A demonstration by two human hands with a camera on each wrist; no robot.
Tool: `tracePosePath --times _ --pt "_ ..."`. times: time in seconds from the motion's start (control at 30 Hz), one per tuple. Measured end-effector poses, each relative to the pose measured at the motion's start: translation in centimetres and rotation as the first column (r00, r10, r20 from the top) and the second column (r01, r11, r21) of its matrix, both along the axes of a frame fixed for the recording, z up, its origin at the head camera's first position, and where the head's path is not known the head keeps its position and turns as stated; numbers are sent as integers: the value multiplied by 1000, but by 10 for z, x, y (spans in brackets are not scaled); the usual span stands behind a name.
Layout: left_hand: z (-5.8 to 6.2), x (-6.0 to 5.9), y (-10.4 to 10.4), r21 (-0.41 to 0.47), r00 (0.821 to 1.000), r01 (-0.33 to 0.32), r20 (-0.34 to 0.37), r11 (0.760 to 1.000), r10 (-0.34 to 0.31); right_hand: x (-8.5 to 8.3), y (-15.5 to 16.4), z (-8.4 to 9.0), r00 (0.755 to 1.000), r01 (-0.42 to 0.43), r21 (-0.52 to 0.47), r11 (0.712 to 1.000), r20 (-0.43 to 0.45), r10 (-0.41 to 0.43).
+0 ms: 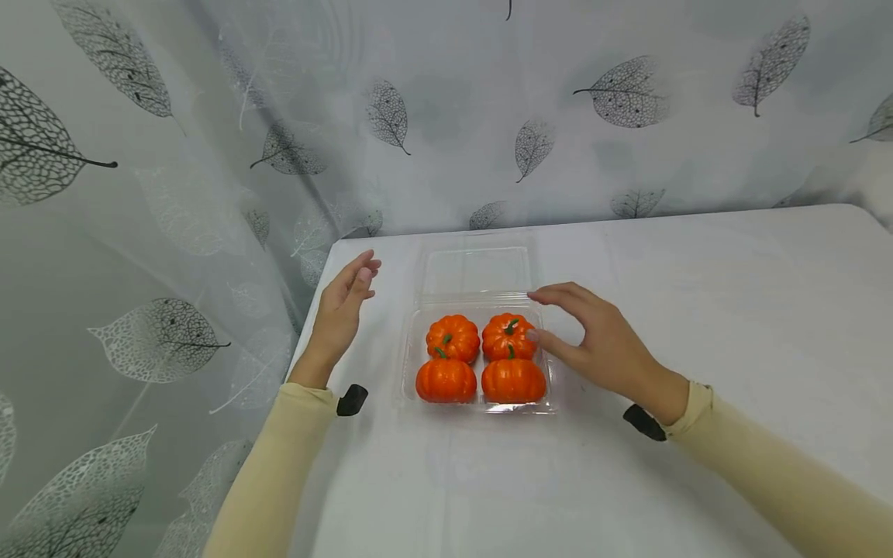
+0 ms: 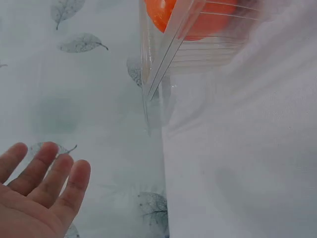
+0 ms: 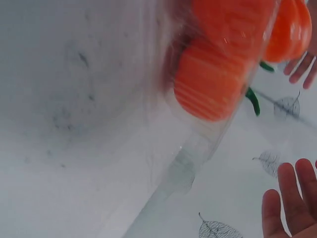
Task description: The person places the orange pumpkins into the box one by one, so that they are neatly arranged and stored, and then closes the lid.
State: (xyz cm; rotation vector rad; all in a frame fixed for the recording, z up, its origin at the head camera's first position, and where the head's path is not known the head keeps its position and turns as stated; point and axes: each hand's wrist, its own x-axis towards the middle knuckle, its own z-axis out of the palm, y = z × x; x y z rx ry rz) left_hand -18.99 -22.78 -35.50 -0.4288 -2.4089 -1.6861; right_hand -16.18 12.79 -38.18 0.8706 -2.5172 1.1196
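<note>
The surface (image 1: pixel 698 310) is covered with a plain white cloth and fills the right and near part of the head view. A pale curtain (image 1: pixel 174 194) printed with grey skeleton leaves hangs behind it and along its left side.

A clear plastic tray (image 1: pixel 407 364) sits on the surface left of centre. Its hinged lid (image 1: pixel 476 270) lies open and flat on the far side. The tray holds four orange pumpkins (image 1: pixel 453 338) in a two-by-two block, each with a green stem. The pumpkins touch one another and sit inside the tray walls.

Left hand (image 1: pixel 342 310): raised just left of the tray, palm turned toward it, fingers straight and close together. The grip is wide and holds nothing. It is apart from the tray. The left wrist view shows the same straight fingers (image 2: pixel 54 173) against the curtain, with the tray corner (image 2: pixel 163 64) above them.

Right hand (image 1: pixel 593 341): just right of the tray, fingers spread and slightly bent. The grip is wide and holds nothing. The fingertips reach the far right corner of the tray, near the hinge, and the thumb lies at the right rim beside the far right pumpkin (image 1: pixel 509 335). Contact with the rim cannot be confirmed. The right wrist view shows blurred pumpkins behind the tray wall (image 3: pixel 208 139), seen close.

Both sleeves (image 1: pixel 279 465) are cream.
</note>
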Motion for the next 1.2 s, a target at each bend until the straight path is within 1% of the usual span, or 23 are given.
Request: tracePosePath --times 0.07,0.17,0.23,0.27,0.33,0.37,0.4,0.47,0.53,0.6,0.7,0.77,0.83,0.9,0.97,1.0,1.03,1.1,1.17,1.2 --pt "6 -1 4 33 1000 11 4 999 -11 -9 1 4 1000 9 -68 998 24 -8" --pt "7 -5 7 109 998 37 47 993 -42 -23 3 8 995 37 -177 983 94 -21" --pt "4 -10 8 187 992 57 99 981 -77 -32 4 11 985 50 -284 958 174 0" --pt "0 -14 7 234 986 66 132 970 -99 -37 5 12 977 64 -330 942 215 9" --pt "-6 -23 5 308 970 71 201 949 -137 -46 6 13 951 100 -414 905 307 35" --pt "-10 -27 3 340 960 67 235 938 -153 -50 7 13 933 123 -453 883 356 53" --pt "-14 -32 1 371 949 63 264 926 -171 -54 7 13 911 147 -488 860 406 75" --pt "-22 -40 -2 444 926 44 319 895 -204 -62 8 13 854 204 -528 824 507 113" --pt "-28 -48 -6 519 903 22 357 854 -240 -69 9 12 781 254 -568 783 598 180" --pt "-36 -54 -10 600 882 5 375 800 -286 -76 9 10 704 293 -590 752 666 248" --pt "-46 -61 -15 707 845 -35 398 707 -356 -85 11 6 597 340 -610 716 728 337" --pt "-54 -65 -18 763 822 -66 407 643 -399 -89 12 2 535 373 -633 679 744 400" --pt "-60 -68 -21 800 800 -97 417 592 -432 -93 14 -2 476 418 -664 620 742 473" --pt "-66 -70 -24 823 778 -128 430 554 -458 -97 17 -7 415 467 -696 546 718 559" --pt "-71 -72 -27 833 758 -150 442 532 -479 -101 20 -14 357 514 -708 485 690 629" --pt "-73 -73 -29 838 747 -160 449 522 -491 -103 22 -18 330 535 -709 459 676 659" --pt "-75 -74 -31 845 735 -170 451 507 -507 -105 24 -21 306 552 -707 441 664 682" --pt "-79 -75 -34 867 709 -184 443 463 -548 -108 28 -28 267 578 -700 419 648 714" --pt "-83 -77 -37 889 686 -194 426 415 -590 -109 30 -32 239 591 -694 410 636 733" --pt "-84 -78 -38 899 676 -198 413 390 -610 -110 31 -34 232 592 -696 407 631 740"
